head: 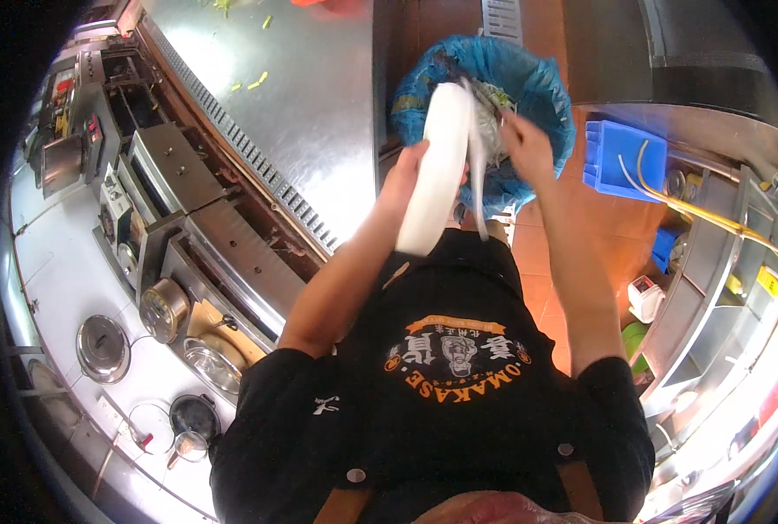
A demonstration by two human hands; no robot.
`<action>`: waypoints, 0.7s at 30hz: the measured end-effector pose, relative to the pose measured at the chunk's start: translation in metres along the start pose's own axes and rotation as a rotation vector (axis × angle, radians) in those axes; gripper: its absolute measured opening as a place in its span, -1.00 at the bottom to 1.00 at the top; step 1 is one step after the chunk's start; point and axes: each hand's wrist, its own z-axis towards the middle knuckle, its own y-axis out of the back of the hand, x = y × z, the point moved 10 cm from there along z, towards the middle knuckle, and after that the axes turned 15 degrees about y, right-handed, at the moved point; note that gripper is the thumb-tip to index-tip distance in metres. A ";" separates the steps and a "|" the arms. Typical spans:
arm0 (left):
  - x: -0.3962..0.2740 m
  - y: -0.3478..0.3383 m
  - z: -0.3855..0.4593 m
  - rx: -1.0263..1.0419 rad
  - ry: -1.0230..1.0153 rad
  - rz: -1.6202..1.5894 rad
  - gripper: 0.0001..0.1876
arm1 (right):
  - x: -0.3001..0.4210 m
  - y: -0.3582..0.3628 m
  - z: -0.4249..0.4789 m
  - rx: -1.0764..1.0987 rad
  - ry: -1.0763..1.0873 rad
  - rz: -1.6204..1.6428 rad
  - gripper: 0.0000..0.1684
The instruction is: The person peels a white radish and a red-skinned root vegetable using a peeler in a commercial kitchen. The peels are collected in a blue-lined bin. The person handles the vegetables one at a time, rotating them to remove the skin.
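Note:
My left hand [407, 171] grips a long, thick white root vegetable that looks like a daikon radish [436, 167], tilted over a bin. A long pale strip of peel [476, 173] hangs along its right side. Just right of the radish, my right hand [528, 145] is curled around a small hand tool [501, 119], blurred and mostly hidden by the fingers. Beneath both hands stands the bin, lined with a blue plastic bag [554, 98]. White peelings and green scraps [493, 134] lie inside it.
To the left is a stainless steel worktop [297, 124] with green vegetable bits [256, 82]. Stove equipment and pots [165, 308] stand farther left. On the right, a blue crate [624, 160] and yellow hose [703, 215] sit near metal shelving [716, 262]. The floor [549, 275] is orange tile.

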 end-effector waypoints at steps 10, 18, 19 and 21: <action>-0.025 0.046 0.030 -0.050 -0.113 -0.179 -0.39 | 0.073 0.031 -0.061 -0.008 0.013 0.129 -0.60; 0.000 0.017 0.027 0.102 -0.053 -0.297 -0.35 | 0.053 0.003 -0.022 0.053 0.110 -0.023 -0.64; 0.003 0.008 0.018 0.063 -0.013 -0.241 -0.33 | 0.003 -0.004 -0.001 0.085 -0.062 0.058 -0.58; 0.002 0.004 0.012 0.034 -0.020 -0.157 -0.31 | -0.054 -0.006 0.028 0.084 -0.127 -0.086 -0.50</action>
